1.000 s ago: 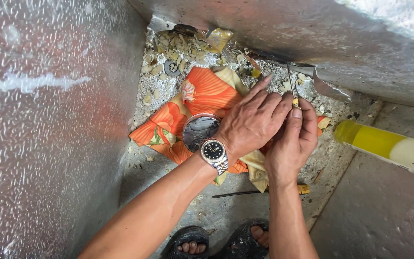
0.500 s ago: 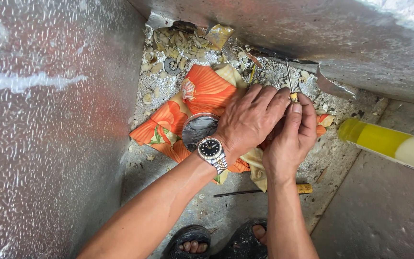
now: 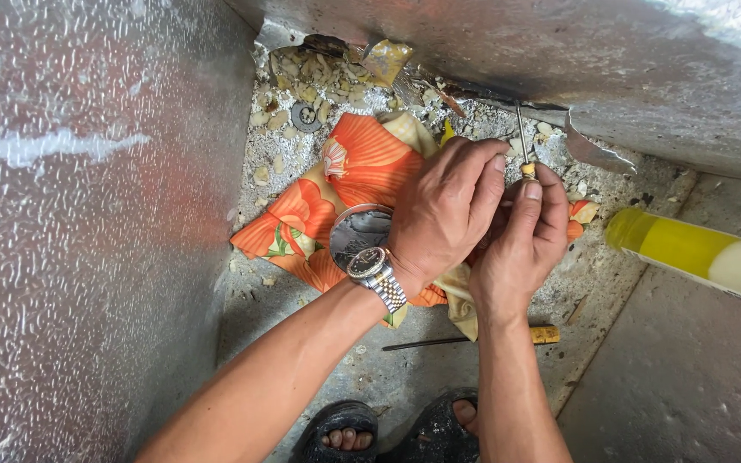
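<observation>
Head view
Tool (image 3: pixel 522 141): thin metal rod with a small yellow ferrule near the grip end; stands close to upright, tip toward the torn lower edge of the metal sheet (image 3: pixel 508 51).
Right hand (image 3: pixel 521 244): fingers closed together, thumb and forefinger pinched on the tool at the ferrule.
Left hand (image 3: pixel 439 210): laid over the right, fingers curled and closed about something under them; what it grips is hidden. Wristwatch (image 3: pixel 370 266) on this wrist.
Cloth (image 3: pixel 336 197): orange, flower print, crumpled on the floor under both hands; soft, will bunch and slide.
Disc (image 3: pixel 355 233): round, shiny metal, on the cloth just beside the left wrist.
Handling, tool: judged light and stiff, narrow and smooth, so apt to twist or slip; best held low at the ferrule, as now.
Screwdriver (image 3: pixel 473 339): dark shaft, yellow handle, lying on the floor below the hands, apart from them.
Tube (image 3: pixel 696 255): yellow and white, lying at right, well apart.
Washer (image 3: pixel 304 115): among pale rubble in the far corner.
Sandals (image 3: pixel 388 433): bottom edge, the person's feet.
</observation>
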